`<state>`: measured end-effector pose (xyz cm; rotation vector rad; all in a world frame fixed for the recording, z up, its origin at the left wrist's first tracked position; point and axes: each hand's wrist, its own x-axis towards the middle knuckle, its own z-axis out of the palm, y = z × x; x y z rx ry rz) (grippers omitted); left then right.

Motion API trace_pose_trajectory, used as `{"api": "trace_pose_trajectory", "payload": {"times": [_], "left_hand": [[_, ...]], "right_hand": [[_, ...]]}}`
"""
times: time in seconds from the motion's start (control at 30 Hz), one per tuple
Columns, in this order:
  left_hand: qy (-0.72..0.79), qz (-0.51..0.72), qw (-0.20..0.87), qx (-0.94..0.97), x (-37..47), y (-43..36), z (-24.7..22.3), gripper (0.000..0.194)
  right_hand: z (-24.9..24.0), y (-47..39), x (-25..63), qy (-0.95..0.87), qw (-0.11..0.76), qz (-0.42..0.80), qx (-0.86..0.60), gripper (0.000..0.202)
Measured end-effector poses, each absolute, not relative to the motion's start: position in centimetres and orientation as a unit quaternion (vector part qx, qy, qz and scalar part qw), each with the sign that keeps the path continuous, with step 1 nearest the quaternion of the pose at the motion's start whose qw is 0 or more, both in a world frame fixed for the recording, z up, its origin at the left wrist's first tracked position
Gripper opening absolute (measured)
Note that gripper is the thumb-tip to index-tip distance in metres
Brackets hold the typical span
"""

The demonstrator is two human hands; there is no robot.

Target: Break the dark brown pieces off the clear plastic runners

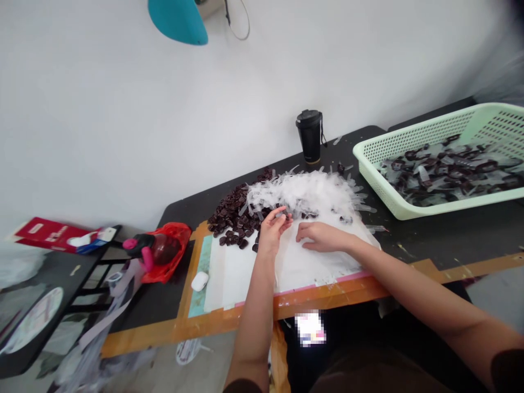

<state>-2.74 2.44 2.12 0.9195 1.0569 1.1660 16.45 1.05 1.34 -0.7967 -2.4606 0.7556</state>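
Note:
Over the white sheet (245, 278), my left hand (273, 229) pinches a small dark piece (286, 217) with its fingertips. My right hand (317, 237) is just to the right, low over the sheet, with its fingers curled; whether anything is in them is too small to tell. A heap of dark brown pieces (233, 210) lies behind and left of my hands. Behind them is a pile of translucent white strips (311, 191), with several dark pieces along its front edge.
A light green basket (379, 188) at the right holds dark pieces with clear strips. A black tumbler (310, 136) stands behind the pile. At left are a white case (200, 281) and a red tray (180, 234) holding a bottle (158, 249).

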Motion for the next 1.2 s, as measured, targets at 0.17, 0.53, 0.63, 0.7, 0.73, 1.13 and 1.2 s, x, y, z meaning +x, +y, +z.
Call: {"api": "trace_pose_trajectory", "payload": {"times": [0.17,0.53,0.63,0.7,0.73,1.13,1.2], "left_hand": [[0.446,0.536,0.619,0.361,-2.8,2.6,2.1,0.044],[0.435,0.510,0.650,0.358,-2.1,2.1,2.4,0.040],[0.425,0.500,0.667,0.354,-1.6,1.9,2.3,0.039],[0.420,0.495,0.675,0.351,-1.3,1.8,2.2,0.039],[0.419,0.494,0.677,0.350,-1.3,1.8,2.1,0.039],[0.405,0.509,0.681,0.337,-1.1,2.0,1.6,0.038],[0.407,0.508,0.679,0.339,-1.1,2.0,1.6,0.037]], "right_hand": [[1.0,0.7,15.8,-0.891,0.191,0.279,-0.303,0.016],[2.8,1.5,16.5,-0.484,0.461,0.686,-0.287,0.027],[2.9,1.8,16.8,-0.446,0.495,0.695,-0.270,0.032],[2.7,1.8,16.8,-0.470,0.514,0.656,-0.291,0.033],[2.5,1.9,16.7,-0.490,0.523,0.628,-0.304,0.037],[1.4,1.7,15.6,-0.544,0.517,0.547,-0.371,0.031],[1.7,1.8,15.7,-0.514,0.522,0.578,-0.360,0.030]]}}
